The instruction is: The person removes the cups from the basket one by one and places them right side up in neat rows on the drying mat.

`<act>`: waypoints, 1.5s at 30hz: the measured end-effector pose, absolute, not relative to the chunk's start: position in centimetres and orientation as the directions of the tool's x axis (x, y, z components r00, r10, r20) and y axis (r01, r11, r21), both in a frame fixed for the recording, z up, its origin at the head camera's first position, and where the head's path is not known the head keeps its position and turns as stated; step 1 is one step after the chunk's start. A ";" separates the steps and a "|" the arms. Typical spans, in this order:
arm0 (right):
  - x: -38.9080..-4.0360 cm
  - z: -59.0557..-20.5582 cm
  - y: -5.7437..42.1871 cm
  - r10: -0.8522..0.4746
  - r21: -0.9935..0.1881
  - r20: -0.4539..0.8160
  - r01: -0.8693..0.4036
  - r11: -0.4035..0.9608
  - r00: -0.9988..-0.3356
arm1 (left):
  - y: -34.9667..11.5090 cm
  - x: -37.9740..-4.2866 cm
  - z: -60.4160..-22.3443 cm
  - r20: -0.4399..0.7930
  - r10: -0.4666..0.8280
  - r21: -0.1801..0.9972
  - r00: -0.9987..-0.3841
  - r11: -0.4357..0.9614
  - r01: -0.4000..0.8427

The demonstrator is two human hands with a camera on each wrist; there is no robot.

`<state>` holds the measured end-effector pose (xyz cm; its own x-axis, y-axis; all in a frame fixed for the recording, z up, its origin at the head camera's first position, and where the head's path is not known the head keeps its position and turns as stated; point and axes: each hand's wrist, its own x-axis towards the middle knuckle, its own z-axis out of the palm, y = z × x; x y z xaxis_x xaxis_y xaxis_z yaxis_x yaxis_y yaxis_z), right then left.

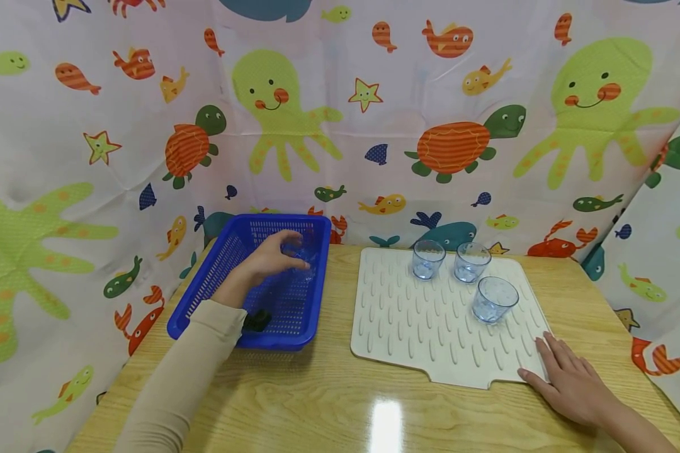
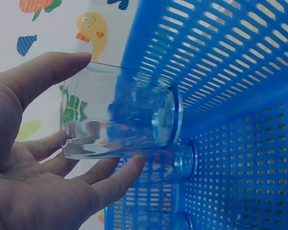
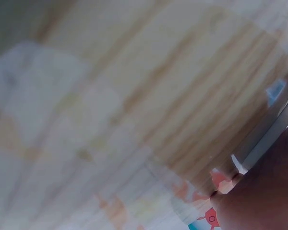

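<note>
My left hand (image 1: 272,255) is inside the blue plastic basket (image 1: 320,277), its thumb and fingers on opposite sides of a clear drinking glass (image 2: 120,115). In the left wrist view the thumb is at the base edge and the fingertips are along the other side; the rim points towards the basket's mesh. Another glass (image 2: 185,160) shows behind it, and a further glass (image 2: 182,221) lower down. On the right, my right hand (image 1: 575,384) rests at the near right corner of a cream drying mat (image 1: 408,321), fingers extended along its edge.
Three glasses stand on the mat: a back left glass (image 1: 428,259), a back middle glass (image 1: 471,262) and a nearer glass (image 1: 495,300). A dark object (image 1: 257,320) is in the basket's near end. A patterned curtain (image 1: 340,126) borders the wooden table (image 1: 317,396).
</note>
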<state>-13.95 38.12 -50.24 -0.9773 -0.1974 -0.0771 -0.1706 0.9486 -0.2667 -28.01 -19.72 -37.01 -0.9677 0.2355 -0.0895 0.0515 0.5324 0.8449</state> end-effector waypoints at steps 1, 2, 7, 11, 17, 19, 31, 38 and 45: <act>-14.0 -50.3 38.1 -0.198 -0.266 -0.076 -0.171 0.949 -0.977 | -19.7 -28.0 -36.9 -0.086 0.231 0.852 -0.969 0.521 0.049; -14.0 -50.3 38.2 -0.198 -0.264 -0.076 -0.172 0.949 -0.977 | -19.6 -28.0 -36.8 -0.083 0.229 0.861 -0.970 0.506 0.046; -14.2 -50.6 38.4 -0.199 -0.265 -0.075 -0.172 0.949 -0.977 | -19.3 -28.2 -36.7 -0.058 0.206 0.887 -0.977 0.460 0.045; -14.1 -50.9 38.6 -0.199 -0.277 -0.084 -0.169 0.946 -0.976 | -19.0 -28.3 -36.8 -0.021 0.185 0.886 -0.983 0.459 0.068; -14.2 -50.7 38.4 -0.204 -0.283 -0.079 -0.175 0.943 -0.976 | -18.4 -28.0 -35.9 0.038 0.165 0.890 -0.986 0.443 0.109; -14.2 -50.6 38.3 -0.203 -0.280 -0.076 -0.175 0.944 -0.976 | -18.0 -27.8 -35.5 0.059 0.162 0.889 -0.985 0.441 0.126; -14.1 -50.4 38.2 -0.203 -0.278 -0.083 -0.173 0.945 -0.976 | -14.8 -27.2 -33.9 0.074 0.200 0.902 -0.977 0.404 0.151; -14.1 -50.3 38.5 -0.206 -0.280 -0.081 -0.176 0.944 -0.975 | -12.9 -27.0 -33.6 0.071 0.237 0.888 -0.969 0.428 0.170; -13.9 -50.4 38.5 -0.205 -0.284 -0.079 -0.175 0.943 -0.975 | -10.3 -26.4 -33.3 0.060 0.286 0.897 -0.956 0.404 0.177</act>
<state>-13.94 38.46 -50.38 -0.9755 -0.2052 -0.0793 -0.1753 0.9428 -0.2836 -26.44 -10.26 -33.30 -0.9565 0.2856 0.0596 0.1766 0.4041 0.8975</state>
